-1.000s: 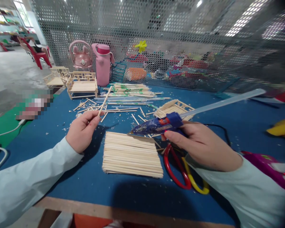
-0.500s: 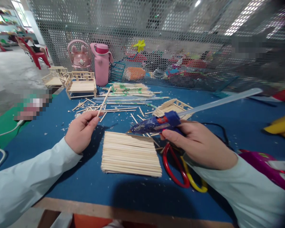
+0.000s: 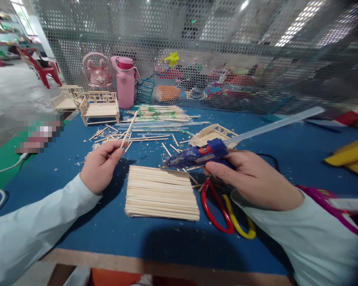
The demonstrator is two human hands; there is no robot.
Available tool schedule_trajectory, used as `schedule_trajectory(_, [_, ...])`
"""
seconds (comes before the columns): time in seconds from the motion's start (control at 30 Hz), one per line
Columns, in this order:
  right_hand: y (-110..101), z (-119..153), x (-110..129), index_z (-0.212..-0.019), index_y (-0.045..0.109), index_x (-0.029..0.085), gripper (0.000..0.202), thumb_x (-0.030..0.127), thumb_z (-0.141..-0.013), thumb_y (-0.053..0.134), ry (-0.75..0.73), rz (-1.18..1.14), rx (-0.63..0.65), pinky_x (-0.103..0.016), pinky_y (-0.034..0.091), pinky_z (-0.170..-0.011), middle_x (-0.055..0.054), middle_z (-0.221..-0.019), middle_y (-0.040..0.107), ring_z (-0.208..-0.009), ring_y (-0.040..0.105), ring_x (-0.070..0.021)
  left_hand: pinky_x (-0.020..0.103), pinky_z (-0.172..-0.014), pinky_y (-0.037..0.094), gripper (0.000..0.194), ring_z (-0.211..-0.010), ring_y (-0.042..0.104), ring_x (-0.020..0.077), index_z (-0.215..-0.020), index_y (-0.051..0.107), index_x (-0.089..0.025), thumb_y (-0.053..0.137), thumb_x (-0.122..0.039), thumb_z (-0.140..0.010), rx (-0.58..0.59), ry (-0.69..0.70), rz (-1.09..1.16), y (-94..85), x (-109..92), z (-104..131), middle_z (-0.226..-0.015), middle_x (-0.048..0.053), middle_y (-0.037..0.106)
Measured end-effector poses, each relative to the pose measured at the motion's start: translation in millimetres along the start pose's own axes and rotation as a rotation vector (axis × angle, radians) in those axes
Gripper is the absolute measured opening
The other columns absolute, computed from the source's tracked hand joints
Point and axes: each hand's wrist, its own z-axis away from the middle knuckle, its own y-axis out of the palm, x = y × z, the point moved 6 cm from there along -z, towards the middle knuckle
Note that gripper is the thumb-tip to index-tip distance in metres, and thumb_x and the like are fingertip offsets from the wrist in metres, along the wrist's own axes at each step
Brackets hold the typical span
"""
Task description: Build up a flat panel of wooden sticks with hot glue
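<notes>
Between thumb and fingers, my left hand (image 3: 100, 165) pinches a thin wooden stick (image 3: 129, 128) that points up and away. My right hand (image 3: 253, 176) is wrapped round a blue hot glue gun (image 3: 197, 154), with a long clear glue stick (image 3: 277, 126) poking from its back. The gun's nozzle points left, over the far edge of a flat panel of wooden sticks (image 3: 162, 194) laid side by side on the blue table. Just right of the panel, below my right hand, lie scissors (image 3: 216, 210) with one red and one yellow handle loop.
Behind the panel are loose sticks (image 3: 149, 139), scraps and a bundle of wrapped sticks (image 3: 161, 112). Small stick-built benches (image 3: 100, 109) stand back left, near a pink bottle (image 3: 125, 85). A stick-built piece (image 3: 207, 135) lies beyond the glue gun. A perforated metal screen (image 3: 155, 35) edges the table.
The whole view has shifted slightly, so most things appear a little further left. Both hands keep their holds, and the glue gun's nozzle stays near the panel's far edge.
</notes>
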Motion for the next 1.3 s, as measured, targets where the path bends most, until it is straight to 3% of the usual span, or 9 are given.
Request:
schedule_trajectory(0.17, [-1.5, 0.4, -2.0, -0.046, 0.046, 0.022, 0.043, 0.050, -0.079, 0.045, 0.005, -0.049, -0.034, -0.035, 0.047, -0.072, -0.004, -0.053, 0.055, -0.070, 0.059, -0.0225, 0.033, -0.084, 0.043, 0.033, -0.090, 0.058, 0.0210, -0.096, 0.064, -0.016, 0.052, -0.042, -0.079, 0.005, -0.010, 0.027, 1.3, -0.7, 1.2, -0.099, 0.007, 0.066])
schedule_trajectory(0.33, [-4.0, 0.5, -7.9, -0.080, 0.067, 0.021, 0.035, 0.050, -0.079, 0.048, -0.031, -0.090, -0.021, -0.034, 0.049, -0.068, -0.005, -0.075, 0.068, -0.071, 0.062, -0.0224, 0.034, -0.083, 0.045, 0.033, -0.089, 0.060, 0.0215, -0.094, 0.065, -0.017, 0.054, -0.043, -0.078, 0.037, -0.012, 0.025, 7.1, -1.1, 3.0, -0.095, 0.007, 0.068])
schedule_trajectory(0.5, [-10.3, 2.3, -14.5, -0.091, 0.070, 0.018, 0.043, 0.052, -0.081, 0.046, -0.025, -0.095, -0.039, -0.034, 0.050, -0.067, -0.004, -0.064, 0.067, -0.058, 0.059, -0.0209, 0.034, -0.083, 0.045, 0.033, -0.089, 0.060, 0.0220, -0.092, 0.065, -0.017, 0.055, -0.045, -0.077, 0.024, -0.026, 0.014, 6.4, 2.3, 1.3, -0.093, 0.007, 0.068])
schedule_trajectory(0.87, [-1.9, 2.1, -10.8, -0.079, 0.067, 0.017, 0.042, 0.052, -0.081, 0.045, -0.023, -0.115, 0.031, -0.032, 0.048, -0.068, -0.006, -0.072, 0.067, -0.064, 0.060, -0.0205, 0.037, -0.083, 0.045, 0.032, -0.088, 0.059, 0.0225, -0.094, 0.065, -0.019, 0.054, -0.044, -0.078, 0.021, 0.000, -0.020, 3.1, -0.8, 2.2, -0.096, 0.007, 0.068])
schedule_trajectory(1.03, [-1.1, 0.9, -13.2, -0.054, 0.057, 0.021, 0.044, 0.057, -0.077, 0.046, 0.028, -0.091, -0.007, -0.034, 0.048, -0.070, -0.002, -0.048, 0.054, -0.069, 0.059, -0.0235, 0.038, -0.085, 0.045, 0.033, -0.090, 0.059, 0.0231, -0.095, 0.065, -0.019, 0.053, -0.045, -0.078, 0.037, -0.018, 0.005, 2.0, -1.3, 4.5, -0.098, 0.007, 0.067])
schedule_trajectory(1.2, [0.1, 0.0, -11.7, -0.059, 0.059, 0.021, 0.042, 0.057, -0.077, 0.046, 0.020, -0.120, 0.003, -0.032, 0.047, -0.064, -0.003, -0.056, 0.059, -0.065, 0.058, -0.0214, 0.037, -0.087, 0.044, 0.033, -0.091, 0.059, 0.0225, -0.095, 0.065, -0.020, 0.055, -0.046, -0.077, 0.035, -0.059, 0.024, 3.4, 0.8, 4.4, -0.098, 0.006, 0.068])
schedule_trajectory(1.3, [-7.8, 0.2, -13.2, -0.051, 0.054, 0.022, 0.045, 0.058, -0.077, 0.046, 0.031, -0.115, -0.023, -0.030, 0.046, -0.055, -0.001, -0.045, 0.050, -0.054, 0.052, -0.0188, 0.035, -0.085, 0.045, 0.030, -0.089, 0.060, 0.0219, -0.093, 0.065, -0.019, 0.055, -0.043, -0.078, 0.039, -0.050, 0.038, 6.4, 0.6, 3.0, -0.095, 0.006, 0.068])
